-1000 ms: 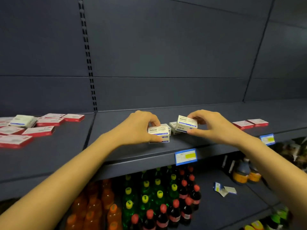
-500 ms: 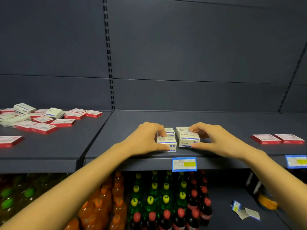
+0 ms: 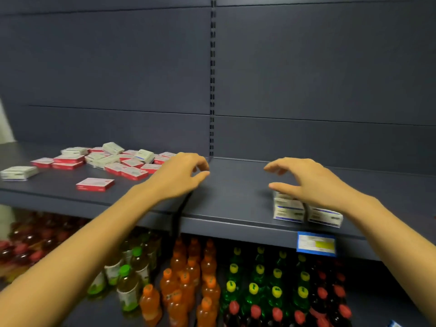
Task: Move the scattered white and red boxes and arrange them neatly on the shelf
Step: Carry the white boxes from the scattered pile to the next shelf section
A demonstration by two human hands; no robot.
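Observation:
A loose pile of red boxes point(image 3: 133, 172) and white boxes point(image 3: 113, 147) lies on the left section of the dark shelf point(image 3: 231, 185). One red box point(image 3: 95, 184) sits alone nearer the front edge, and a white box point(image 3: 19, 172) lies at the far left. A neat group of white boxes point(image 3: 289, 210) stands near the shelf's front edge on the right. My left hand point(image 3: 179, 175) hovers over the shelf beside the pile, fingers loosely curled, holding nothing. My right hand point(image 3: 304, 180) floats just above the arranged white boxes, fingers spread and empty.
A blue price tag point(image 3: 316, 243) hangs on the shelf's front lip. Below, rows of bottles stand: orange ones point(image 3: 188, 279), green ones with yellow caps point(image 3: 254, 279) and dark ones with red caps point(image 3: 330, 298). A slotted upright point(image 3: 212, 79) divides the back panel.
Both hands have let go of the white boxes and lifted off. The view has swung left, and my left hand has moved toward the scattered pile.

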